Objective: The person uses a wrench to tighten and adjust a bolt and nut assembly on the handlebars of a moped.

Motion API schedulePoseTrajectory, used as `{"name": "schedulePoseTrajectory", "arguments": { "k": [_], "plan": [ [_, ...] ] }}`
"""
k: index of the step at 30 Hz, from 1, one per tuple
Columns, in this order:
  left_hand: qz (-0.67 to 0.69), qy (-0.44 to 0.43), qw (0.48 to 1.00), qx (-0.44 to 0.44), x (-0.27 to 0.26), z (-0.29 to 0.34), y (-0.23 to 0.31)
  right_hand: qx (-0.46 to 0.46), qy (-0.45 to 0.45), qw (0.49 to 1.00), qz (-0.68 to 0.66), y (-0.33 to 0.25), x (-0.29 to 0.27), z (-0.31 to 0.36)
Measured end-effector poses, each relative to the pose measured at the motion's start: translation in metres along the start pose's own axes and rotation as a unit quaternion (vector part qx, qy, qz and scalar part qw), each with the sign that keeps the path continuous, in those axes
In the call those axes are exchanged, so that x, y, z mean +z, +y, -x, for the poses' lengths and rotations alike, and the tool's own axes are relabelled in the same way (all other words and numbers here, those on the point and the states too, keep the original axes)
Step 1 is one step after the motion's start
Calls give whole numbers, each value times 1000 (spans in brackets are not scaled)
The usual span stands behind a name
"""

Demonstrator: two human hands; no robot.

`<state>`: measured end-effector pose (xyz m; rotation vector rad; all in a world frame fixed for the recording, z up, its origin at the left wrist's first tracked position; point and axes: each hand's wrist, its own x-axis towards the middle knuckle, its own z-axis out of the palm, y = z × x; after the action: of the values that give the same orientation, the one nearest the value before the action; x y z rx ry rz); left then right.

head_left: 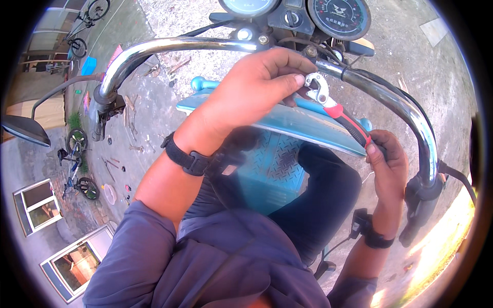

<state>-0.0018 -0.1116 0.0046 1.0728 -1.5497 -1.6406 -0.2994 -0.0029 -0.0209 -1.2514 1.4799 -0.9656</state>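
In my right hand point(389, 161) is the end of a hook-jawed wrench point(351, 126) with a silver head and a red and black handle. The wrench slants up and left, its head just below the centre of the chrome handlebar point(205, 44). My left hand point(262, 84) is closed at that spot, its thumb tip close to the wrench jaw. What its fingers grip, if anything, is hidden. Beneath both hands lies the light blue front panel point(287, 124) of the vehicle, with a blue tube along its far side.
Two round gauges point(340, 18) and an ignition lock point(291, 19) sit beyond the handlebar, with black cables nearby. A mirror point(25, 131) sticks out at the left. My legs straddle a blue tread-plate footboard point(282, 159). Bicycles point(77, 164) stand on the concrete ground at the left.
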Motion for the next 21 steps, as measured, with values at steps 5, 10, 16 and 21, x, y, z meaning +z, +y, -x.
{"name": "schedulePoseTrajectory", "arguments": {
  "k": [5,10,16,21],
  "plan": [
    [-94,31,995,22,4,-7,5,-16,47,998,39,5,-4,-17],
    [-225,75,968,88,10,-17,1,3,90,995,30,8,-2,-32],
    [-308,142,930,139,14,-19,-6,-53,98,993,30,12,0,-48],
    [-294,167,928,153,15,-21,-16,-67,102,992,-32,25,4,-57]
  ]
}}
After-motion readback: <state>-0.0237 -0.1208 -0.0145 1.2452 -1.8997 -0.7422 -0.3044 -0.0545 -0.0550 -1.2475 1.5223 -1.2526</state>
